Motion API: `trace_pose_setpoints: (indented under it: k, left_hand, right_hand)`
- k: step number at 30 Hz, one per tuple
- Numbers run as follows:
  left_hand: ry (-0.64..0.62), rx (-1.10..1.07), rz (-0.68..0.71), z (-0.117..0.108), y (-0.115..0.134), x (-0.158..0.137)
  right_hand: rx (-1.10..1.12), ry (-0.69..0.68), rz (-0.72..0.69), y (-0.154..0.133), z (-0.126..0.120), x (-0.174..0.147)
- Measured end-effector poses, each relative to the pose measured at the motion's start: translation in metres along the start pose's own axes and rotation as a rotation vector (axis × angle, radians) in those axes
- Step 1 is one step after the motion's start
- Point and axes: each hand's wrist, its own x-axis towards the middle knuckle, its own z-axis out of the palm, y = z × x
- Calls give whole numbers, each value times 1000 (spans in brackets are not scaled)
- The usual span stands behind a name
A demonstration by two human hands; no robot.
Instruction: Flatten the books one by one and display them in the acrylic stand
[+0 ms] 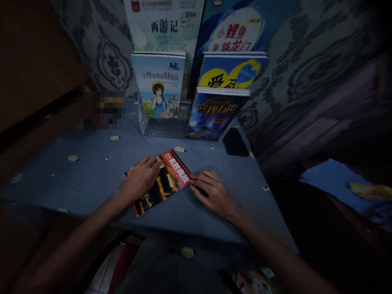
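A paperback book with a red band, white Chinese title and a dark night-scene photo lies closed and slanted on the cloth-covered table. My left hand rests across the left part of its cover, palm down, fingers laid over it. At the book's right corner, the fingertips of my right hand touch the edge; the thumb stands apart from the fingers, with a dark gap between. Behind the book stands a clear display rack of upright books: a light blue one at left, a dark blue one at right front.
A black phone-like slab lies right of the rack. Larger books stand in the back row against patterned wallpaper. A pixelated patch covers something at the table's left back. Blue cloth lies off the table's right side.
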Motion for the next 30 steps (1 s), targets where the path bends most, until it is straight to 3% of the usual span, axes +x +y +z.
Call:
trace_pose_setpoints:
  k: [6,15,30]
  left_hand:
    - [67,-68,-10,12,-11,6]
    - [86,-71,-17,18,-11,6]
    - [91,-38,-13,18,-10,8]
  right_hand:
    - [143,-71,43,7,7,26]
    - [48,-178,95,36,47,84]
    - [44,-130,91,41,56,83]
